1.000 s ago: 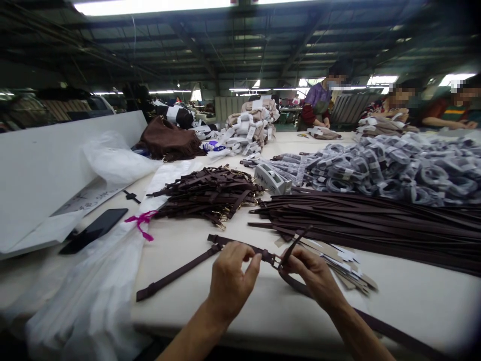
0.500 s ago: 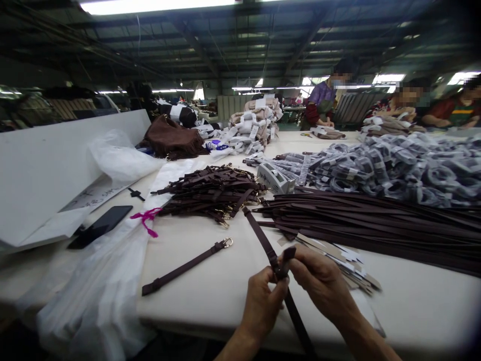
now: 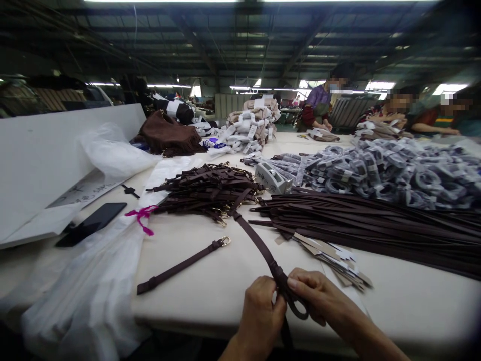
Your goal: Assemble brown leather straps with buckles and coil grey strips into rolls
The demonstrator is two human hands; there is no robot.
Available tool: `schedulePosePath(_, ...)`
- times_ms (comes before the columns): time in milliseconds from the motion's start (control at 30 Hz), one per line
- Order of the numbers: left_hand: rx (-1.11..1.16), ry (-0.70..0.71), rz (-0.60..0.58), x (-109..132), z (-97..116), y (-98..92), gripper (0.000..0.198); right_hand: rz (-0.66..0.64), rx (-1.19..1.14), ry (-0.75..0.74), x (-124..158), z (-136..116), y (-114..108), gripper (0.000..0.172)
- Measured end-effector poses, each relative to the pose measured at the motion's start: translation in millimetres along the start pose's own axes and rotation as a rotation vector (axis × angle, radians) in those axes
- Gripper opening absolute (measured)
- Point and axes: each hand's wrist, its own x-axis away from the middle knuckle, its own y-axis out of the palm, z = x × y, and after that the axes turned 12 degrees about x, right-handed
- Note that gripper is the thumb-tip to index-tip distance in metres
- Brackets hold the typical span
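Observation:
A dark brown leather strap [image 3: 257,241] runs from the pile of short buckled straps [image 3: 210,186] toward me, into both of my hands. My left hand [image 3: 262,312] is closed around it near the table's front edge. Fingers and thumb of my right hand [image 3: 314,295] pinch the same strap just beside, where it bends into a small loop below the fingers. The strap's lower end hangs past the table edge, partly hidden by my left hand. Left of my hands, a short strap with a gold buckle [image 3: 182,264] lies by itself on the white table [image 3: 188,306].
Long brown straps [image 3: 361,223] and card strips [image 3: 332,260] lie to the right. Behind them are plastic-wrapped coils [image 3: 394,170] and a tape dispenser [image 3: 271,178]. A phone [image 3: 92,224], plastic bags [image 3: 90,296] and a brown fringed bag [image 3: 169,134] are leftward. Co-workers stand across the table.
The strap end that stuck up between my hands is now folded down into a loop. Both hands sit slightly lower in view, and my right hand has turned downward.

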Motion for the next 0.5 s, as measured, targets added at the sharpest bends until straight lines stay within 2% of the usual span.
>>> schedulePosePath(100,-0.158,0.174,0.038,3.1,-8.5,3.2,0.015,0.075,0.115,-0.138,-11.5,-4.9,3.1,0.038)
schedulePosePath(167,-0.190,0.211,0.052,4.3,-12.5,3.4,0.016,0.202,0.265,-0.226,-18.9,-7.9,1.8,0.032)
schedulePosePath(233,-0.197,0.217,0.040,4.6,-13.7,1.8,0.016,0.297,0.399,-0.295,-24.4,-13.5,-2.5,0.018)
schedulePosePath(267,-0.199,0.216,0.032,4.5,-13.5,0.5,0.015,0.284,0.457,-0.339,-26.3,-17.6,-5.2,0.012)
schedulePosePath(400,-0.173,0.148,0.008,6.7,-13.9,0.3,0.012,0.048,0.692,-0.583,-32.9,-41.6,-11.8,0.007)
schedulePosePath(433,-0.147,0.129,-0.010,8.9,-15.2,3.4,0.011,0.052,0.774,-0.658,-35.3,-48.7,-12.1,0.011)
schedulePosePath(500,-0.008,0.041,-0.023,14.2,-19.8,13.4,0.009,0.187,0.920,-0.882,-41.8,-63.0,-13.1,0.016)
